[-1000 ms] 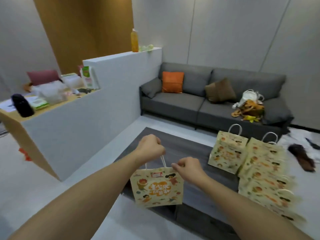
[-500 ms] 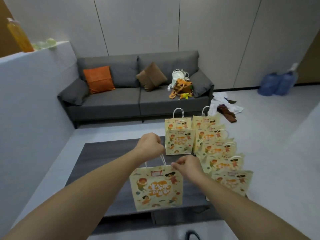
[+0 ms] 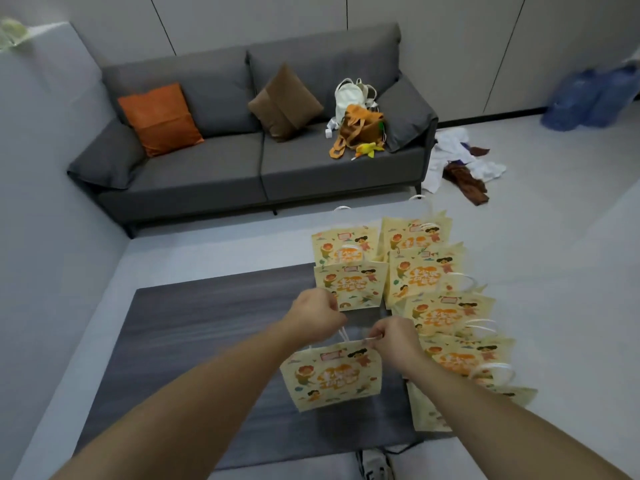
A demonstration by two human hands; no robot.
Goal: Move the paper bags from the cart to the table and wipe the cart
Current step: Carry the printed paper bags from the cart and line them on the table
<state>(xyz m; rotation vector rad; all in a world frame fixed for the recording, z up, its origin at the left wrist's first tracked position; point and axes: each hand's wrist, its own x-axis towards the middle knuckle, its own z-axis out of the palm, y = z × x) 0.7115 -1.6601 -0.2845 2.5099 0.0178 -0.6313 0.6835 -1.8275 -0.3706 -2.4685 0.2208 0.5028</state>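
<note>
Over the dark grey wood-grain low table [image 3: 207, 341], both hands held one cream paper bag w/ orange cartoon print [image 3: 332, 375] up by its top. Left hand [image 3: 317, 318] was fisted, fingers curled round the white cord handle [image 3: 343, 336]; right hand [image 3: 394, 342] pinched the bag's top edge at its right corner, thumb & fingers closed on the paper. Bag hung upright, printed face toward the camera, above the table's near-right part; couldn't tell if its base touched the top. Just right of it & beyond stood a cluster of matching cream printed paper bags [image 3: 427, 278] in two rows along the table's right side, some blurred, white handles sticking up. Behind the table sat a grey fabric sofa [image 3: 214, 174] w/ an orange square cushion [image 3: 159, 119], a brown square cushion [image 3: 285, 102], plus a white backpack [image 3: 349, 95] & an orange cloth bag [image 3: 362, 124] at its right end. Crumpled white & brown clothes [image 3: 460, 161] lay on the floor right of the sofa. Blue water jugs [image 3: 588, 98] stood far right by the wall, blurred. A shoe [image 3: 375, 464] showed at the bottom edge.
</note>
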